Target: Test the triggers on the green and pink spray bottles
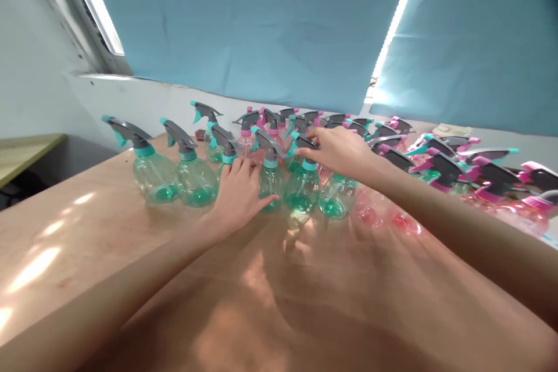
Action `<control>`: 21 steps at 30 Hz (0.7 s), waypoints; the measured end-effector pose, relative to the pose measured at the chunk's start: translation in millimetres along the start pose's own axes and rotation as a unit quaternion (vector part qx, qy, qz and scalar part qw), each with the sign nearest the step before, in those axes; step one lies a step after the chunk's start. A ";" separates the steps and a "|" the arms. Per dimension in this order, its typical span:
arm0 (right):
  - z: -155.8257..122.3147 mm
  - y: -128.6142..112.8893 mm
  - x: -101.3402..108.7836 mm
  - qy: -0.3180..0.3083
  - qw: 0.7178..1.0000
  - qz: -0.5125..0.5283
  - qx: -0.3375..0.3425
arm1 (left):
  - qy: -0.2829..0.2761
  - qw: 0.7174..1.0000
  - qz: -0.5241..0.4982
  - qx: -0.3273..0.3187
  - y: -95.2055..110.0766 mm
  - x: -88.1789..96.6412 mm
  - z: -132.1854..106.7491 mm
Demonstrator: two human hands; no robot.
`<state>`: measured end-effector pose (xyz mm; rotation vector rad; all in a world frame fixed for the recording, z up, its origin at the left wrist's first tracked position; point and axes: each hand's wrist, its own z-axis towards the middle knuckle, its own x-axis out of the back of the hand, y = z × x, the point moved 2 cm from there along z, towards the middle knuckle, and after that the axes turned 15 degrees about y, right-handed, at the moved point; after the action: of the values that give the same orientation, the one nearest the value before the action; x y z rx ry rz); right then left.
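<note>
Several clear spray bottles with grey triggers stand in rows on a brown table point(270, 302). The nearest ones have teal caps point(153, 171), and pink-capped ones point(492, 177) fill the right side. My left hand point(239, 195) is wrapped round the body of a teal bottle point(270, 177) in the front row, thumb on one side and fingers on the other. My right hand point(337, 150) reaches over the row and pinches the grey trigger head of another teal bottle point(304, 186).
A white wall ledge point(143, 93) runs behind the bottles under blue blinds point(261, 17). A second, lighter table point(24, 154) stands at the far left.
</note>
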<state>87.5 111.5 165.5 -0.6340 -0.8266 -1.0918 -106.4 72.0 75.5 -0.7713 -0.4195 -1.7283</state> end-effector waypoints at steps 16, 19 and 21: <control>-9.7 0.0 9.9 -0.022 1.000 0.005 0.022 | 0.006 0.999 -0.031 -0.002 23.1 53.6 -22.0; -26.9 0.3 22.8 -0.020 0.999 0.019 0.034 | -0.035 0.989 -0.136 0.048 36.4 55.4 -33.9; -41.9 3.3 32.5 -0.020 0.998 0.031 0.041 | -0.091 0.972 -0.202 0.074 49.0 52.8 -42.2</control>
<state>108.9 63.0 169.2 -0.6094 -0.8772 -0.9869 -79.3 -7.0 75.8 -0.7764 -0.8708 -1.9798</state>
